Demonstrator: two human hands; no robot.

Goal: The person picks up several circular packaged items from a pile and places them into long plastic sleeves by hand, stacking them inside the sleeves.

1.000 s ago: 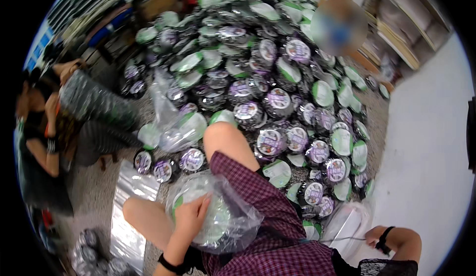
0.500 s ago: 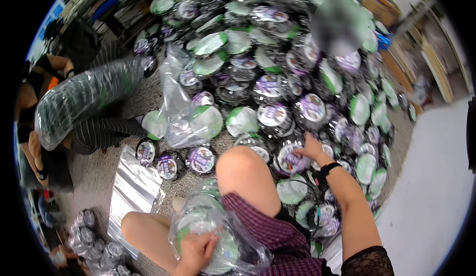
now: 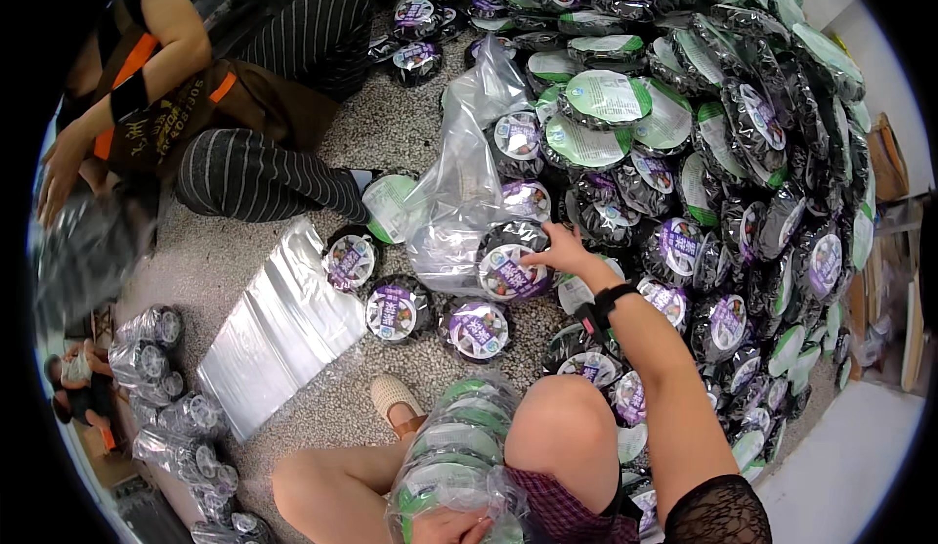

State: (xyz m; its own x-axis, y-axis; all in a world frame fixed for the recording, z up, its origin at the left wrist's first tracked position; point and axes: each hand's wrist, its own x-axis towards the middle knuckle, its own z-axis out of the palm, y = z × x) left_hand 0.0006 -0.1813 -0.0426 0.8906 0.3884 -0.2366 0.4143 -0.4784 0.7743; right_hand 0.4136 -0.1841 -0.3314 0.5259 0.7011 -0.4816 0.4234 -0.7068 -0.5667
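My right hand [image 3: 567,253] is closed on the edge of a round black pack [image 3: 508,268], thumb and fingers at its right side. A purple-and-white label faces up on it; similar packs in the heap show green-and-white backs. Between my legs stands a clear plastic bag [image 3: 459,441] filled with a row of these packs. My left hand [image 3: 449,526] is closed at the bag's near end, its fingers partly cut off by the lower edge. Left of the held pack lie a crumpled clear bag [image 3: 464,192] and several loose packs, one with its purple label up [image 3: 476,329].
A big heap of round packs [image 3: 596,99] fills the floor ahead and to the right. Flat clear bags [image 3: 283,324] lie stacked at left. Beyond them are several filled bags [image 3: 156,388]. A co-worker's striped-trousered leg [image 3: 264,177] reaches in from the upper left.
My right hand has moved left from the heap and now grips a pack beside the crumpled bag. The view has shifted. The co-worker's filled bag has left their lap.
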